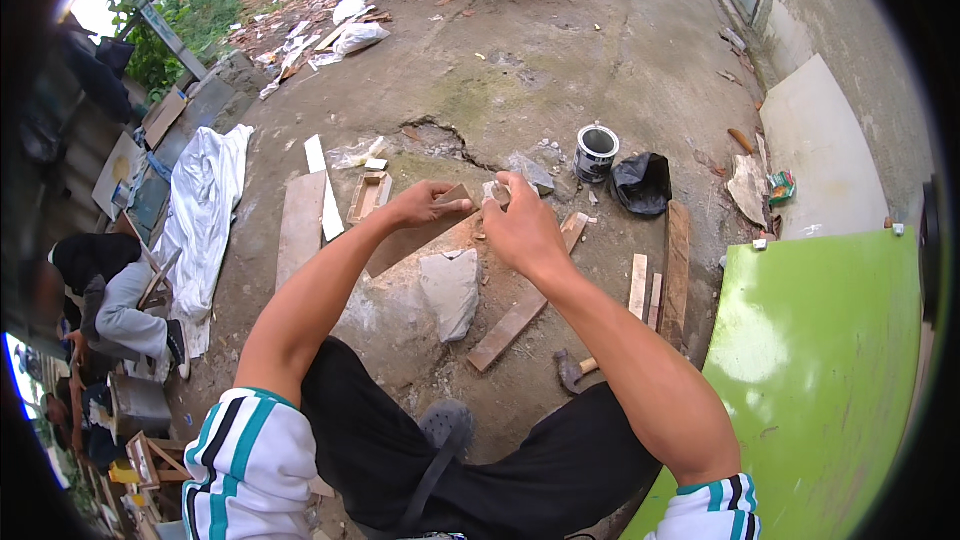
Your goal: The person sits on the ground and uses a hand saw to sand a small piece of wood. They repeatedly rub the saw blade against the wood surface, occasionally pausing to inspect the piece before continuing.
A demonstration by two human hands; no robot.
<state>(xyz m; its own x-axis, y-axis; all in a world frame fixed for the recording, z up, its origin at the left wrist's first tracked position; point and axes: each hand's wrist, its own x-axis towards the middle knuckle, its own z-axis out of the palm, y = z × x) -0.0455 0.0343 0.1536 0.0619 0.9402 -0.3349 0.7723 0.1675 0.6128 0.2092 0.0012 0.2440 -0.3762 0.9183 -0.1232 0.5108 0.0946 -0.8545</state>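
Observation:
My left hand (432,204) is closed on a flat wooden board (418,242), which slants up in front of me. At the board's far end, my right hand (522,228) pinches a small whitish piece (492,194); it is too small to name. Under my hands lies a broken slab of concrete (450,292), with pale dust on the ground around it. A long wooden strip (512,325) rests right of the slab, partly behind my right forearm. Close to my right knee is a hammer (572,370), its handle partly hidden by my arm.
An open metal can (597,153) and a black plastic bag (642,183) stand ahead right. Left are a small wooden frame (370,196), a plank (302,225) and a white sheet (208,210). A green panel (815,340) is at my right. Another person (125,305) sits far left.

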